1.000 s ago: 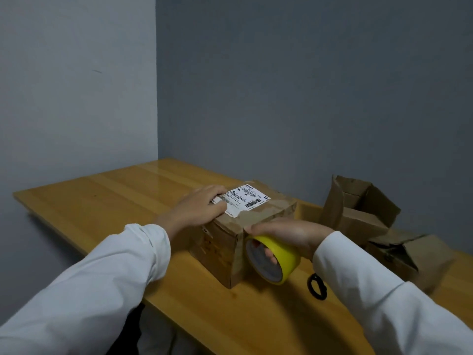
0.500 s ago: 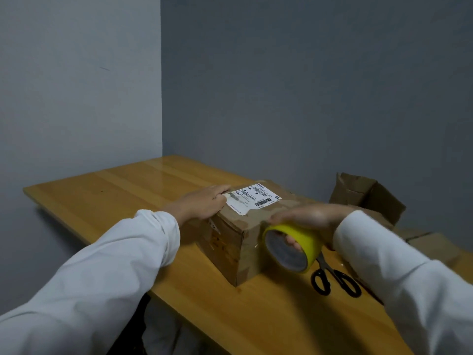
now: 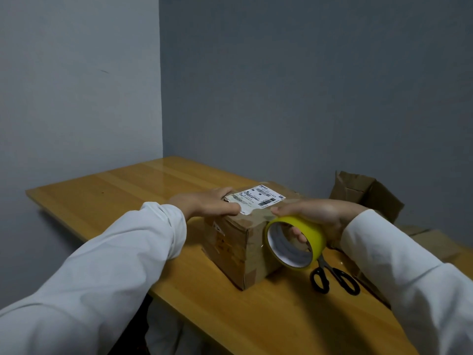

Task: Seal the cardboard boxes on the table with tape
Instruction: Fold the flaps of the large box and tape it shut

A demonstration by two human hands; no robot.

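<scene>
Box: cardboard box (image 3: 238, 242) with a white label (image 3: 258, 199) on top, near the front edge of the desk (image 3: 128, 190).
Left hand (image 3: 207, 204): fingers curled over the box's top left edge, holding it.
Right hand (image 3: 320, 217): grips the yellow tape roll (image 3: 297, 240) against the box's right side, thumb inside the core.
Scissors (image 3: 332, 276): black, flat on the desk just right of the roll.
Other boxes (image 3: 368, 193): open, behind the right arm.
</scene>
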